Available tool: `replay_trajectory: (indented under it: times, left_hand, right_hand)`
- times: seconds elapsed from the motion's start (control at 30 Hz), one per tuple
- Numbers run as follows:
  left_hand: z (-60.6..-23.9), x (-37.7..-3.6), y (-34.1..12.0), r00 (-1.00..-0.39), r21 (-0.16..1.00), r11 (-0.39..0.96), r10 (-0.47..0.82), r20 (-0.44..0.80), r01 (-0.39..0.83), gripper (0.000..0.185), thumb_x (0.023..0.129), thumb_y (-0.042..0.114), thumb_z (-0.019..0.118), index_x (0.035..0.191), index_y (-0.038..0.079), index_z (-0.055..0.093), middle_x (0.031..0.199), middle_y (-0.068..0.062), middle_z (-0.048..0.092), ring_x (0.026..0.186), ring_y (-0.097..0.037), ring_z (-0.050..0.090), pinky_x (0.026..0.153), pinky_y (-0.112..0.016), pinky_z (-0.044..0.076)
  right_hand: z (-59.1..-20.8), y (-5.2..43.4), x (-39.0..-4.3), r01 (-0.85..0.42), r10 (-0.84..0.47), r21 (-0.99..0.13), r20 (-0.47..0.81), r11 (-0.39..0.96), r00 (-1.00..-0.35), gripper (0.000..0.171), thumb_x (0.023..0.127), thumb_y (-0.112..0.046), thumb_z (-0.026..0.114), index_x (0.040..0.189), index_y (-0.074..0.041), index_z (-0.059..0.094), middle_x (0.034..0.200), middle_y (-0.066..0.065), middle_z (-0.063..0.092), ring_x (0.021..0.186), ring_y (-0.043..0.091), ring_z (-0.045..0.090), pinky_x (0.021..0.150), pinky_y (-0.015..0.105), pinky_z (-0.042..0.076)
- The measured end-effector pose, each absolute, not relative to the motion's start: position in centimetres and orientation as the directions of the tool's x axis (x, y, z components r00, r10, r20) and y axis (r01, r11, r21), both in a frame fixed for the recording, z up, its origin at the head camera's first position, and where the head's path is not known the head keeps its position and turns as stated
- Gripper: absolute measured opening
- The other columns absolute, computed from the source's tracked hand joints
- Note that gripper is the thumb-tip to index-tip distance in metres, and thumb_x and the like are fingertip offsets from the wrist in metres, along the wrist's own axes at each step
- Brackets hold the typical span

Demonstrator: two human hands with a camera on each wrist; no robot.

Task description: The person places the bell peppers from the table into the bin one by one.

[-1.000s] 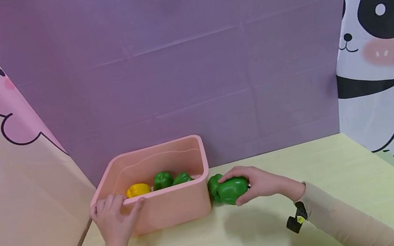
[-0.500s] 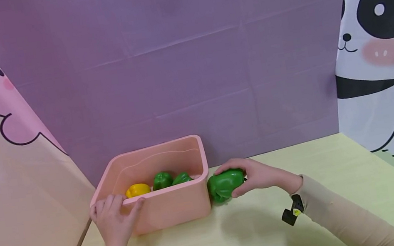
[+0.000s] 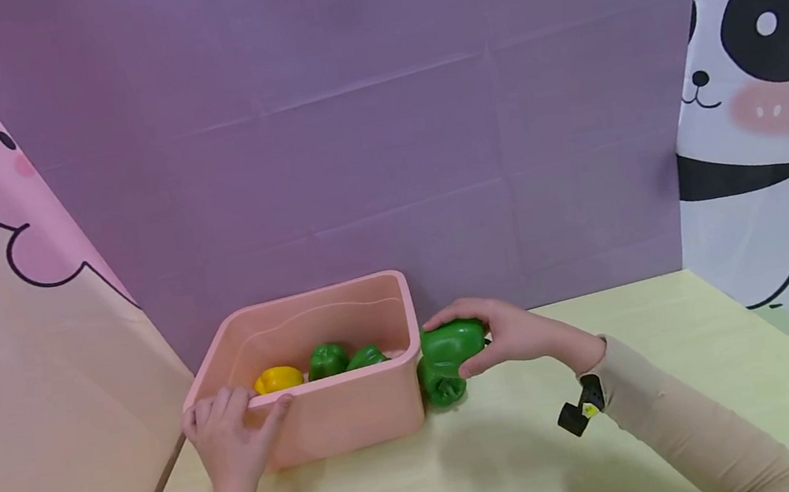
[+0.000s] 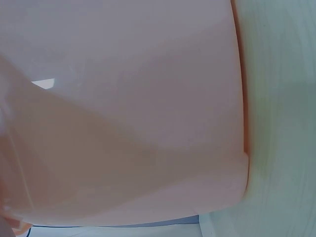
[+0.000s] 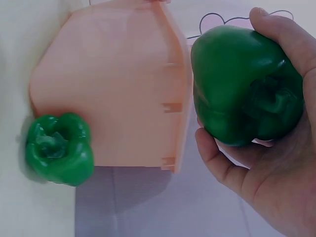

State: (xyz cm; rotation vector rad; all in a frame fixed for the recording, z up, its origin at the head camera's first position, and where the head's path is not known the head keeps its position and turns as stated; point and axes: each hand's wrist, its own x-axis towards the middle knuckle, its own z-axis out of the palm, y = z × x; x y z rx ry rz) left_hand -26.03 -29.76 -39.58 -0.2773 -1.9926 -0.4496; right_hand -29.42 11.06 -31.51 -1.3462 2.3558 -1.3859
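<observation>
Head view: right hand gripping a green pepper, fingers curling over its top and thumb under, holding it off the counter just beside the right wall of the pink bin, near rim height. Second green pepper sitting on the counter right below it, touching the bin's right wall. Left hand resting on the bin's near-left rim, fingers hooking over the edge, thumb lying along the front wall. Lying inside the bin: a yellow pepper towards the left, two green peppers right of it. Purple backdrop standing behind the bin.

Left wrist view: showing only the bin's pink wall close up, pale counter running along its right edge; hand itself not showing clearly.

Right wrist view: right hand wrapping round the held green pepper, stem end facing the camera, fingertips curling over the far side. Pepper hanging clear of the bin, just off its edge. Other green pepper sitting against the bin's outer wall, well apart from the held one.
</observation>
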Motion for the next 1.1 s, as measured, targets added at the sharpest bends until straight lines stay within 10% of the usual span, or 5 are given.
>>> replay_trajectory:
  times: [1.1]
  left_hand:
    - [-39.5, -26.0, -29.7, -0.427, 0.188, 0.901, -0.003, 0.904, 0.391, 0.066, 0.084, 0.074, 0.049, 0.076, 0.009, 0.053, 0.071, -0.006, 0.046, 0.08, -0.033, 0.04, 0.09, -0.06, 0.019]
  right_hand:
    - [-26.1, 7.2, -32.5, -0.697, -0.711, -0.68, 0.372, 0.229, -0.597, 0.06, 0.077, -0.02, 0.083, 0.131, -0.027, 0.059, 0.122, -0.002, 0.057, 0.096, 0.022, 0.058, 0.079, 0.038, 0.051]
